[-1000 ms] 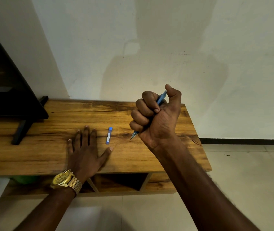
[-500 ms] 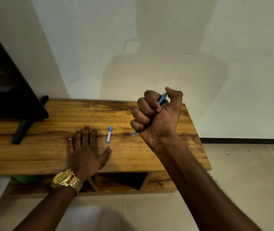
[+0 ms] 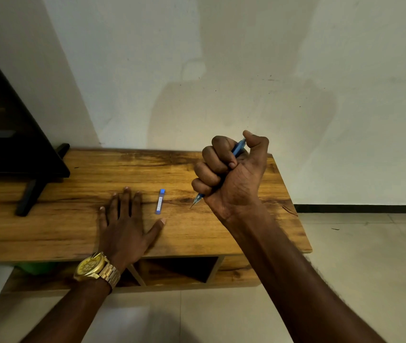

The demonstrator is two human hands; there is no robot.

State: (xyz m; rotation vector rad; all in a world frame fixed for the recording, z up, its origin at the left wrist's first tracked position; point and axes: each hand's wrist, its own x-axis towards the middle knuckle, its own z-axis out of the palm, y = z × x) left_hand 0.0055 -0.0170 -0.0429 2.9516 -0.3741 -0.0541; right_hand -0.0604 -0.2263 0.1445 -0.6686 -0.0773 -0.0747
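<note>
My right hand (image 3: 231, 177) grips a blue mechanical pencil (image 3: 238, 147) in a fist above the wooden tabletop (image 3: 61, 226). The thumb sits on the pencil's top end, and the pointed tip (image 3: 195, 201) pokes out below the fist, with a thin lead showing. A small blue lead tube (image 3: 160, 201) lies flat on the wood, left of the tip. My left hand (image 3: 125, 224) rests palm down with straight fingers beside the tube, thumb spread toward it. A gold watch (image 3: 95, 267) is on that wrist.
A black TV with a slanted stand leg (image 3: 30, 194) occupies the table's left end. Open shelf compartments (image 3: 177, 268) lie under the tabletop, with something green (image 3: 36, 267) at the left. The white wall is right behind; tiled floor (image 3: 370, 256) to the right.
My right fist with the pencil has sunk slightly toward the table, and the thumb stays on the pencil's top. My left hand and the lead tube have not moved.
</note>
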